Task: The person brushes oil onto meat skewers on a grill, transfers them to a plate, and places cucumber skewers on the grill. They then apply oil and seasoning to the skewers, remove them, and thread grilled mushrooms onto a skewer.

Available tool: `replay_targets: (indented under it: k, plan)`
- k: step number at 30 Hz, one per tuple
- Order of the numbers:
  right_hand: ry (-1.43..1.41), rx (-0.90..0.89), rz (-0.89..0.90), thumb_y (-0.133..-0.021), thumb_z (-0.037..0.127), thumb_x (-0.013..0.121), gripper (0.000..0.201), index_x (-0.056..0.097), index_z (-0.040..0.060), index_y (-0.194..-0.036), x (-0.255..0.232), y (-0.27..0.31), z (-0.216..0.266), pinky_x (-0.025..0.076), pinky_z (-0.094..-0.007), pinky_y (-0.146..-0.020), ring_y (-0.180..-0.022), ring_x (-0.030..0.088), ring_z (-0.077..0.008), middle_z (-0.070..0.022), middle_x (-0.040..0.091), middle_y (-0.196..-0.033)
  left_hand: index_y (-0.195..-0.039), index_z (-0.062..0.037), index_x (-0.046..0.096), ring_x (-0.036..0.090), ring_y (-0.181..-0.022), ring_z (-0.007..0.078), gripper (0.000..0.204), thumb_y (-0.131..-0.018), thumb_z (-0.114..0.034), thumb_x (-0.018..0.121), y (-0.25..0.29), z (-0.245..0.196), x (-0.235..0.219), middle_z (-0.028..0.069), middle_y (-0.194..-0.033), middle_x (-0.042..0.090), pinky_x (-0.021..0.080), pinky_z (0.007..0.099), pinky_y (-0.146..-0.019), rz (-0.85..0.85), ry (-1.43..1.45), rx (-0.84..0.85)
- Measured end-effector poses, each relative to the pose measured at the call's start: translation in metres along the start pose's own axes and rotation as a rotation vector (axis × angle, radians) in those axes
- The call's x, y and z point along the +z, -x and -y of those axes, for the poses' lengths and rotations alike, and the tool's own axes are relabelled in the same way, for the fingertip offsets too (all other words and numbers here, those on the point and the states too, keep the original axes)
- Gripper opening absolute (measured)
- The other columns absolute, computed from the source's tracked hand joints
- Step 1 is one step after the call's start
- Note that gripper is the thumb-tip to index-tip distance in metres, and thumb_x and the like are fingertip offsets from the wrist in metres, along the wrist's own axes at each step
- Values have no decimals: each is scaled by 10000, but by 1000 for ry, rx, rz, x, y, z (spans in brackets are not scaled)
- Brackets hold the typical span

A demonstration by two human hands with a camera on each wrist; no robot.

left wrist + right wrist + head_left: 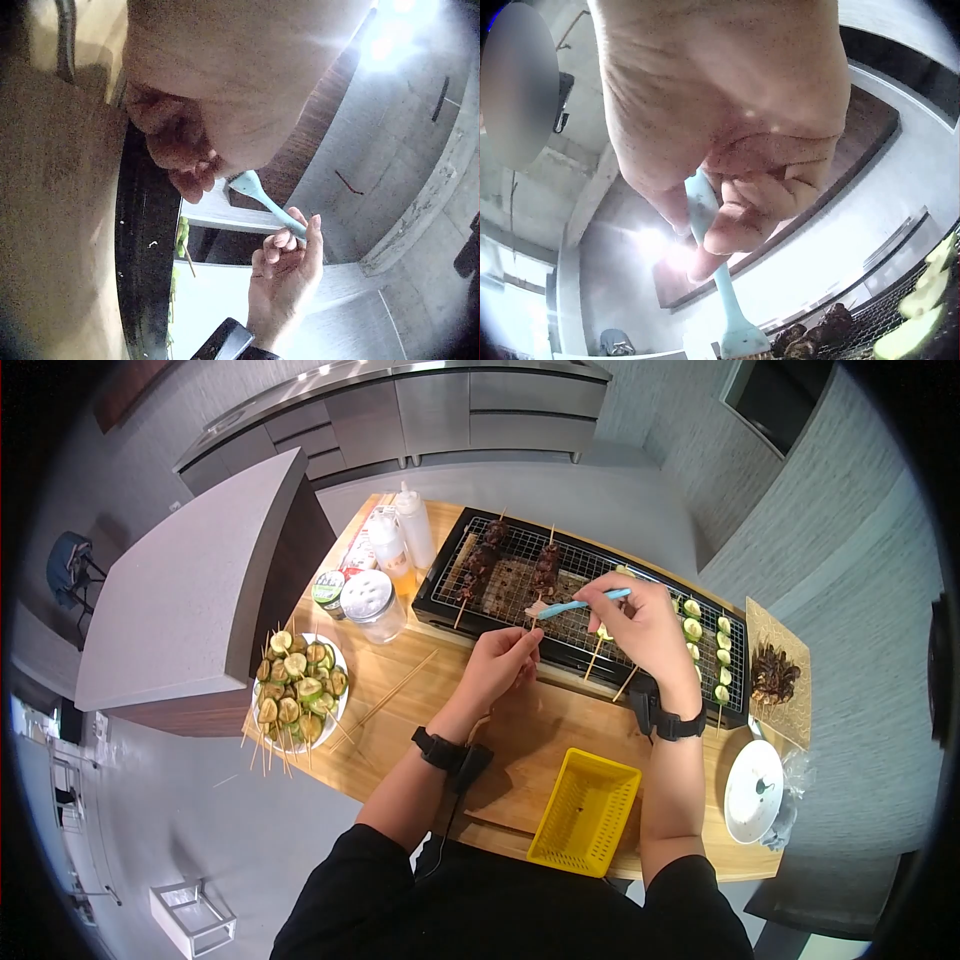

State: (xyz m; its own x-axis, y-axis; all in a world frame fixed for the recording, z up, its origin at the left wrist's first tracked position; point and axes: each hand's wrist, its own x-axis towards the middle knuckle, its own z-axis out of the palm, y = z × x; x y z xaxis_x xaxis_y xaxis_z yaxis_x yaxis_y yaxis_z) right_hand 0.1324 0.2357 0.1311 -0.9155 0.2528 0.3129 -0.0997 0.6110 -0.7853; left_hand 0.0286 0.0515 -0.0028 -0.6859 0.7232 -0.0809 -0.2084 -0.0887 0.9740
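Observation:
My right hand (642, 628) grips the light blue handle of a basting brush (590, 601) above the grill. In the right wrist view, thumb and fingers close round the handle, with the brush head (741, 339) pointing down near dark meat (819, 332). At the grill's near edge, my left hand (503, 666) pinches the lower end of a meat skewer (546, 568) lying on the grate. Right above those fingertips the bristles overlap the skewer's near end. A second meat skewer (482, 565) lies to the left. Several zucchini skewers (692, 628) lie on the grill's right side.
Left on the wooden table are a plate of zucchini skewers (300, 685), loose sticks (395, 688), a shaker jar (372, 605) and squeeze bottles (412, 525). A yellow basket (634, 785) stands in front of me; a white bowl (752, 790) and dark food on a board (790, 710) are right.

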Motion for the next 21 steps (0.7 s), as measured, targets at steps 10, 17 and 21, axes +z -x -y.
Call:
replay_targets:
  k: [10,17,21]
  plan:
    - [-118,-26,43,-1021,153,700,128,781,54,-1030,7,-1,-17,367,-240,-506,-552,560,-26,-2,707,-660,-791,-65,632,590,-540,67,392,-1088,-321,640,-1,3,1,-39,-654,569,383,205,-465,3,57,0]
    - [12,34,-53,-1027,165,693,151,784,46,-1049,5,-4,-7,356,-240,-513,-570,533,-19,-3,704,-674,-790,-70,631,589,-544,68,386,-1089,-315,638,-2,4,-1,-39,-659,570,384,204,-467,15,9,5]
    - [-124,83,-48,-1059,134,650,166,777,26,-1061,-1,-2,-6,349,-202,-533,-615,531,-9,19,681,-700,-790,-73,632,579,-545,65,386,-1089,-317,636,-1,2,-1,-37,-660,573,380,206,-473,17,6,14]
